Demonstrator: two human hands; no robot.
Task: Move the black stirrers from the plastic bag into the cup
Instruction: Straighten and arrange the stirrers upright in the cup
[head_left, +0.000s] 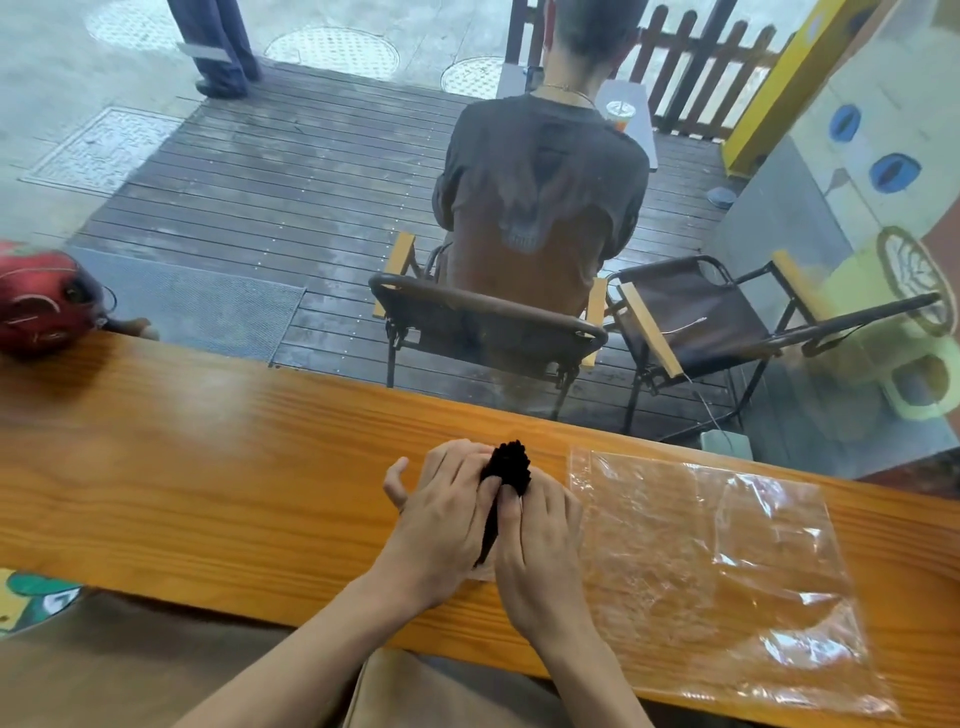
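Observation:
A bundle of black stirrers (509, 470) stands upright between both my hands above the wooden counter (208, 467). My left hand (441, 525) wraps the bundle from the left and my right hand (540, 545) presses it from the right. The stirrers' tops stick out above my fingers; their lower part shows as a dark strip between my palms. A clear plastic bag (727, 561) lies flat on the counter just right of my hands. Whether a cup is hidden under my hands I cannot tell; no cup shows on the counter.
A red cap (41, 301) lies at the counter's far left. Beyond a glass pane, a person sits on a folding chair (488, 322) with a second chair (701, 322) beside it. The counter's near edge runs just below my wrists.

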